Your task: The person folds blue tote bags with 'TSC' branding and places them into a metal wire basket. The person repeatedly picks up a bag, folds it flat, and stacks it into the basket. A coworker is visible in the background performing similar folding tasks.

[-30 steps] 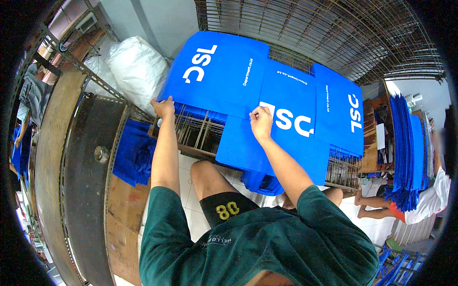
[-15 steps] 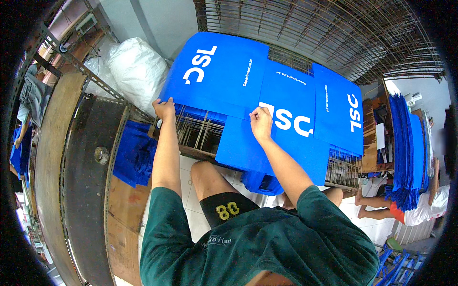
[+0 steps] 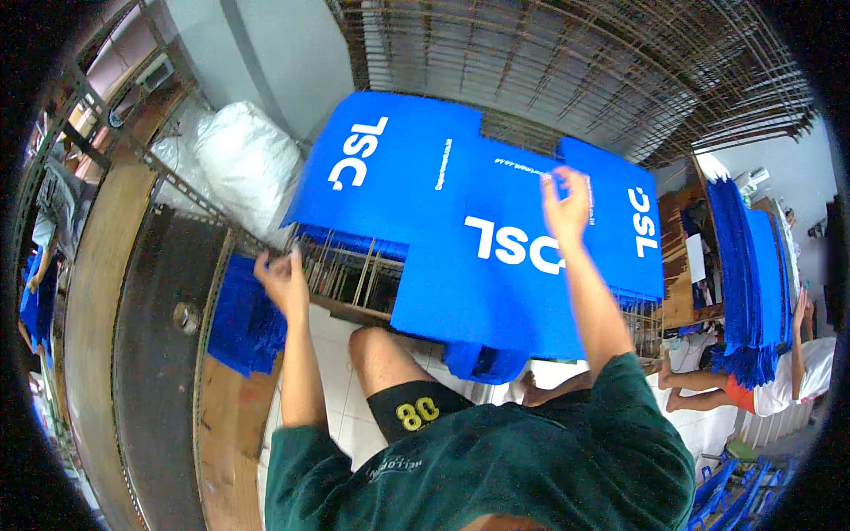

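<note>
A broad, flat, bright-blue sheet with white lettering lies on a flat rack of thin, rust-brown metal wires, up and to the right of the person's left grip. That grip is spread, thumb and forefinger apart with nothing pinched between them, just below the sheet's near left corner and apart from it.

A second blue sheet with large white lettering lies on the rack beside the first, and a third blue sheet lies to its right. The right grip, blurred, is loosely spread above the place where these two meet; whether its fingertips touch either cannot be told.

Beyond the left end of the rack, a bulging white plastic sack leans by the pale wall; its contents cannot be made out. Left of the rack, a low brown wooden shelf bears a pile of blue pieces. On the right hangs a thick stack of blue sheets.
</note>
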### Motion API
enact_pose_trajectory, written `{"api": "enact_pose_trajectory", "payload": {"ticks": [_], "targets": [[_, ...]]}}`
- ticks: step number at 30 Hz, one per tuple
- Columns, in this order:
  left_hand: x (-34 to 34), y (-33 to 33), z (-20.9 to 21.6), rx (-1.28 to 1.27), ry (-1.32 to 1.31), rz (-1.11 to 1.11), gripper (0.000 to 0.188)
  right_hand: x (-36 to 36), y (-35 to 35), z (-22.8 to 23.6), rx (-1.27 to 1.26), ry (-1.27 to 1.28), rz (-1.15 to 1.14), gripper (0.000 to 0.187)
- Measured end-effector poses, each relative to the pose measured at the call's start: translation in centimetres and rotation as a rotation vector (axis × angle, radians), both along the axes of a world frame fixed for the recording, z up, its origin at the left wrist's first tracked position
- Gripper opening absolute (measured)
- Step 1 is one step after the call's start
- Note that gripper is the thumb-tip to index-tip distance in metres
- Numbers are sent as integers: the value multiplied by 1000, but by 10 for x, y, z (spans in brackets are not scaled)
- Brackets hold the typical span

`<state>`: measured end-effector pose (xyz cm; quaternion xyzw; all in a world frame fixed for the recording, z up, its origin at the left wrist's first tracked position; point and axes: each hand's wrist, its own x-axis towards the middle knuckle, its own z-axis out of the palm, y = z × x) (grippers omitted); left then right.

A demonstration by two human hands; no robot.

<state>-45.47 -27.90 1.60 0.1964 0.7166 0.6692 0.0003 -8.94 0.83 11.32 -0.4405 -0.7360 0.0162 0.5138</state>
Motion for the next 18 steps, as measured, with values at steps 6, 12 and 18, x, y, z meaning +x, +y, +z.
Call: {"api": "enact_pose_trajectory", "payload": {"ticks": [6,12,18], "targets": [[165,-124,-52,-175,-15,-120,37,84,83,239,557,-193,-323,39],[224,-131,-80,-369,253,-348,17,132,134,365,518,-473,-659,55],[222,-127,-62,-423,363,-327,16,130,128,385,452,-562,-597,47]]}}
